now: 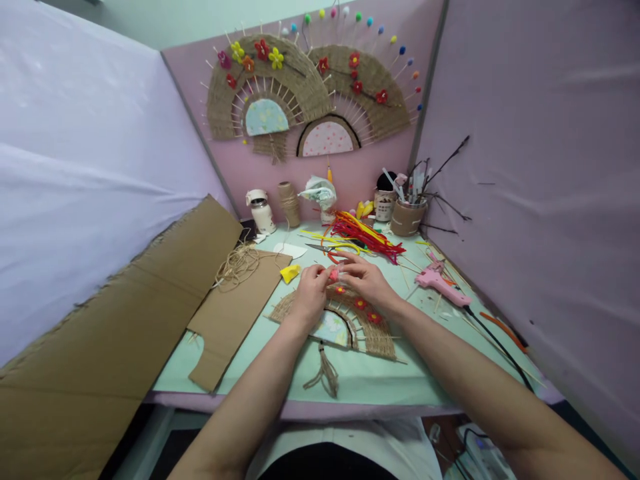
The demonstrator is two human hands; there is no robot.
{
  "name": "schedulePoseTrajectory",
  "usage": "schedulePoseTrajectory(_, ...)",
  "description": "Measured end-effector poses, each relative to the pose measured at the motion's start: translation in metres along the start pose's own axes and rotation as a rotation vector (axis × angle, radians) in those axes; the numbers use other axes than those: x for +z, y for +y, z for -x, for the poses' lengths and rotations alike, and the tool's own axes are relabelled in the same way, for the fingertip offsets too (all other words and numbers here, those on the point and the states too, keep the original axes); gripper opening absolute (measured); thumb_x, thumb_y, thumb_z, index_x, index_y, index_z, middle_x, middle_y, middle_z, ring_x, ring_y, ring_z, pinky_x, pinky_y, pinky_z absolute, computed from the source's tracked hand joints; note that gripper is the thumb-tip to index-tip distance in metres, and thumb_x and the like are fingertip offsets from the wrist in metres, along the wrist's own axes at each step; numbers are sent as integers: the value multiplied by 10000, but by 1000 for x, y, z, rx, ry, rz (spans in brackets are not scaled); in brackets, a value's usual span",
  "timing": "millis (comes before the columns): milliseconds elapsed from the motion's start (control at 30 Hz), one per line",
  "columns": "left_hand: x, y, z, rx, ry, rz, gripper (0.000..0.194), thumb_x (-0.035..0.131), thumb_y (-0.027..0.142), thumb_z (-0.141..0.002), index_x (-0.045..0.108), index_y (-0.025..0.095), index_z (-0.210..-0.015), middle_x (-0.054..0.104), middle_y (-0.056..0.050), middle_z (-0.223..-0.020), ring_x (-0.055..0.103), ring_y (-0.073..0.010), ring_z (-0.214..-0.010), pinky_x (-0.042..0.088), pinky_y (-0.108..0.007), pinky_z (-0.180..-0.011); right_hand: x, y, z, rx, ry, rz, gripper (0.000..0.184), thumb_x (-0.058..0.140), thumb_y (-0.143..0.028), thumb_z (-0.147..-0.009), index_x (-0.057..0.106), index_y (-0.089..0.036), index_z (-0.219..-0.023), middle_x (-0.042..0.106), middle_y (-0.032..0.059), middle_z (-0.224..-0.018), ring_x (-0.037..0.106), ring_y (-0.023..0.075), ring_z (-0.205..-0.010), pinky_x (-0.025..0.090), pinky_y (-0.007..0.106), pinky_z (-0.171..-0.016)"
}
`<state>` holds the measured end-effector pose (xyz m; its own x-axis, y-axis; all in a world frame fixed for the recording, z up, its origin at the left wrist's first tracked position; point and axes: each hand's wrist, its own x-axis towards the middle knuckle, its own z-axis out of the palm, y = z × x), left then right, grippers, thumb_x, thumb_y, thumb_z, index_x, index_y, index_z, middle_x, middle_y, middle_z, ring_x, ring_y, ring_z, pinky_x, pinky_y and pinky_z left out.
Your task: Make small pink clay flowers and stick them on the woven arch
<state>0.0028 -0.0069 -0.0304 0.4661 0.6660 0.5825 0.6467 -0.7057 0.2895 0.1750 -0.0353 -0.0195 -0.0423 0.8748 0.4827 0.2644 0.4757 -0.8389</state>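
My left hand (311, 293) and my right hand (369, 281) meet above the table, fingers closed round a small pinkish-red piece (333, 274). Something clear, like thin plastic, shows beside it at my right fingers; its exact kind I cannot make out. Beneath my hands lies a woven twine fan (383, 341) with red flowers (374, 317) and a pale patterned half-round centre (334, 328), partly hidden by my left hand and forearm. A twine tassel (327, 375) hangs from its near side. Just beyond my fingers are scissors (323, 248).
A pink glue gun (443, 283) with a black cord lies right. Red and yellow pipe cleaners (367, 237) are heaped behind. Cardboard (240, 313), loose twine (237, 267) and a yellow scrap (290, 273) lie left. A bottle (261, 212), twine spool (289, 205) and branch-filled pot (407, 219) stand at the back.
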Motion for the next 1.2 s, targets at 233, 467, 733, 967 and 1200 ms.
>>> schedulePoseTrajectory(233,14,0,4,-90,-7,-32,279,446,243,-933,646,204,-1123,546,-76,-924,484,-202,-899,434,-326,-778,4,5,2,14,84,51,109,712,-337,-755,758,-251,-804,638,69,-1245,570,251,-1173,415,434,-1034)
schedulePoseTrajectory(467,2,3,2,-18,138,50,264,460,216,-926,621,199,-1135,573,-84,-1008,493,-192,-956,435,-336,-856,4,3,2,11,81,48,160,692,-387,-780,749,-238,-795,635,76,-1254,595,242,-1116,457,424,-986)
schedulePoseTrajectory(733,-4,5,2,70,204,65,201,492,232,-922,675,215,-1005,598,-69,-1012,503,-181,-971,439,-337,-877,5,-1,3,4,81,-37,145,682,-360,-797,743,-235,-839,628,87,-1256,591,228,-1141,444,406,-1006)
schedulePoseTrajectory(967,-2,6,1,55,159,55,194,511,255,-915,690,200,-966,606,-71,-947,506,-187,-928,448,-342,-844,7,4,2,25,64,29,151,666,-361,-793,716,-221,-814,604,107,-1293,567,246,-1183,524,390,-884)
schedulePoseTrajectory(1200,-1,8,1,60,157,82,185,523,263,-911,688,208,-975,605,-68,-950,502,-187,-928,447,-342,-841,7,6,2,-7,76,75,70,649,-277,-767,662,-211,-748,602,101,-1288,577,236,-1163,533,385,-859)
